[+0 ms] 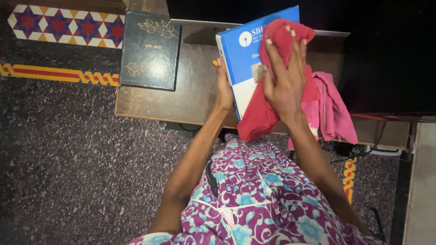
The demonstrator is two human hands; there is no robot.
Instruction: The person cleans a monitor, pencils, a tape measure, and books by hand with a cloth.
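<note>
Over the brown table [190, 90], near its front edge, a blue book [240, 50] held tilted up by the left hand [223, 88]; fingers of that hand wrapped round the book's left edge, thumb side toward the camera, fingertips hidden behind the cover, so closed on the book as far as can be told; on the book's front, a red cloth [259, 113] pressed flat by the right hand [284, 79]; right fingers [276, 54] stretched out and slightly spread, lying on the cloth's upper fold, palm down on it, not pinching; lower end of the cloth hanging past the table's front edge toward the lap. Just right of the book, a pink cloth [334, 109] bunched on the table and drooping over its edge. At the table's left corner, well apart from the hands, a black hardcover book [150, 50] with gold leaf patterns, lying flat and overhanging the edge. Below, speckled dark floor [68, 154] with a patterned tile border [68, 25]; in the foreground, purple floral clothing [254, 199].
</note>
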